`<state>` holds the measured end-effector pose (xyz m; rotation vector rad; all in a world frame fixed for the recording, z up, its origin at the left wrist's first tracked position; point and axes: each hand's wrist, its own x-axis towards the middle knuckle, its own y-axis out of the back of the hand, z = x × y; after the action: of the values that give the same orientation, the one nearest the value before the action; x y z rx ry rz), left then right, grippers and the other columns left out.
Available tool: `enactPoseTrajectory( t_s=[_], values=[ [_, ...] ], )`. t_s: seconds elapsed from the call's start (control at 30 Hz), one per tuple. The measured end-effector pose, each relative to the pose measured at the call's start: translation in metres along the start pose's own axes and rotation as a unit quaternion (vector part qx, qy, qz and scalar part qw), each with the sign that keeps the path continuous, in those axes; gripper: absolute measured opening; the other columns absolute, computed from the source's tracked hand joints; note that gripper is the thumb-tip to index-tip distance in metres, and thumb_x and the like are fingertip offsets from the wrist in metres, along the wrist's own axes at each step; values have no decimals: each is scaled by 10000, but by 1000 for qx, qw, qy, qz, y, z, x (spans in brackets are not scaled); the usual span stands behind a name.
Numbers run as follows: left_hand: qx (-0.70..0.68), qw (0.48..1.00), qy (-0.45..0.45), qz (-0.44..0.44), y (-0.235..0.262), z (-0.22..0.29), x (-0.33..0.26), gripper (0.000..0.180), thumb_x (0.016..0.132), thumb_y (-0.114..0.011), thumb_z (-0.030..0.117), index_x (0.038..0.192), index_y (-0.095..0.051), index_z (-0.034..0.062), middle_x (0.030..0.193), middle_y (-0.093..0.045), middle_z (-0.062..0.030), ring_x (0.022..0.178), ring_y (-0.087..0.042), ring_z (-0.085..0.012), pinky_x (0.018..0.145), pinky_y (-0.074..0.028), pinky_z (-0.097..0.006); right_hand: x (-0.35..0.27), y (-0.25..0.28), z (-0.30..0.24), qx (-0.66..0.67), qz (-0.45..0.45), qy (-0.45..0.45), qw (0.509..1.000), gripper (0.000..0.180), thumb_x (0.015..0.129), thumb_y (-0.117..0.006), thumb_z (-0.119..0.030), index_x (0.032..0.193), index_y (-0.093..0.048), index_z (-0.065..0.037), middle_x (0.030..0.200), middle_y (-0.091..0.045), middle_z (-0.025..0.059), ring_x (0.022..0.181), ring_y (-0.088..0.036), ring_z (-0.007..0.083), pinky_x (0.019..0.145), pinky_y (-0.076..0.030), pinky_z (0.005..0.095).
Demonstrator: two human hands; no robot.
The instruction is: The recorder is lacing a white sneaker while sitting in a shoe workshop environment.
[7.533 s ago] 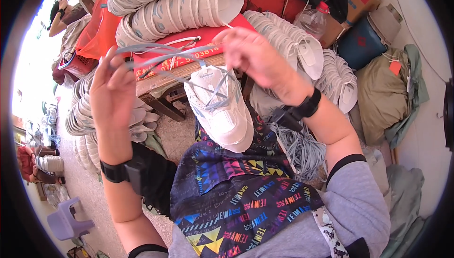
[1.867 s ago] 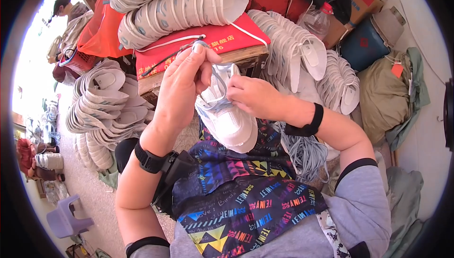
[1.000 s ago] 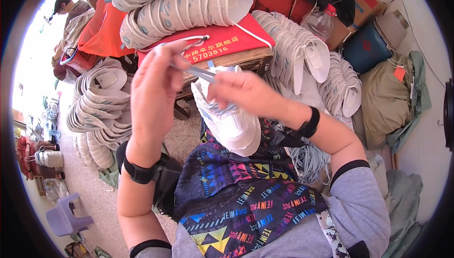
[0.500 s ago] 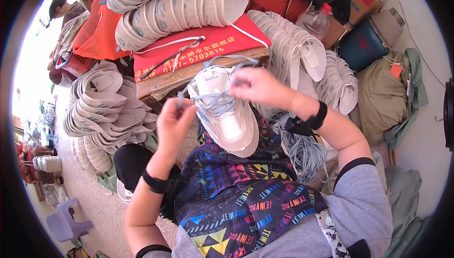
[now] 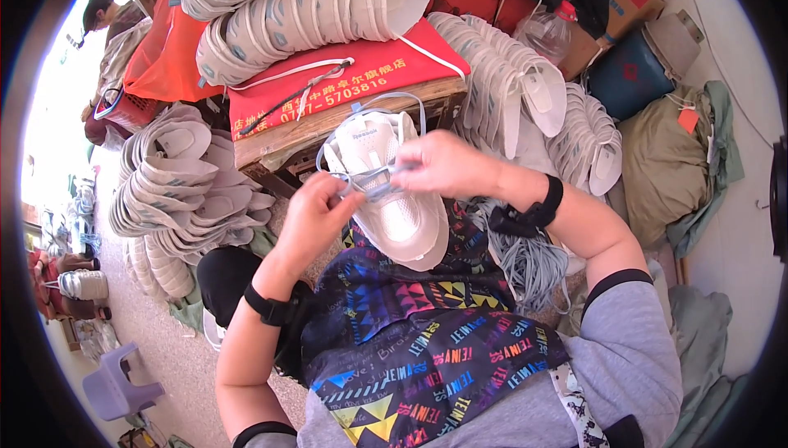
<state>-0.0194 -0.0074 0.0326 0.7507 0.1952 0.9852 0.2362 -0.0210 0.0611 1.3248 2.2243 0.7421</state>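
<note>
A white shoe upper (image 5: 404, 233) rests toe toward me at the front of a wooden bench, over my patterned apron (image 5: 427, 349). Through its eyelets runs a grey-blue shoelace (image 5: 423, 108), whose slack arches above the tongue. Left of the lacing, my left hand (image 5: 318, 212) is closed in a pinch on the lace. My right hand (image 5: 447, 162) pinches the lace at the right eyelet row, fingertips over the upper. The fingers partly hide the eyelets.
Nested shoe uppers (image 5: 316, 17) lie on a red cloth (image 5: 361, 79) covering the bench (image 5: 271, 153). More stacks stand left (image 5: 168, 177) and right (image 5: 525, 87). A bundle of grey laces (image 5: 529, 263) hangs by my right forearm. A purple stool (image 5: 123, 382) is at lower left.
Both hands have come in closer over the lacing, the left moving right and the right moving slightly down. The slack lace now forms a taller arch above the tongue.
</note>
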Motion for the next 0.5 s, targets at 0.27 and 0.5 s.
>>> enactPoseTrajectory(
  t_s=[0.27,0.5],
  values=[
    [-59,993,47,94,-7,-11,1,194,872,-689,178,900,-613,2,729,-497,-26,617,-489,-123,564,-418,-261,0,58,29,438,142,-90,883,213,990,-486,-191,988,-627,-32,653,-406,-76,544,-374,17,507,-347,195],
    [-572,779,197,162,54,-22,-4,343,1048,-408,287,773,-499,103,610,-334,47,539,-314,-72,517,-271,-244,-25,109,43,538,176,-91,819,327,1003,-428,-287,784,-536,-69,572,-284,-77,445,-244,44,436,-276,222]
  ],
)
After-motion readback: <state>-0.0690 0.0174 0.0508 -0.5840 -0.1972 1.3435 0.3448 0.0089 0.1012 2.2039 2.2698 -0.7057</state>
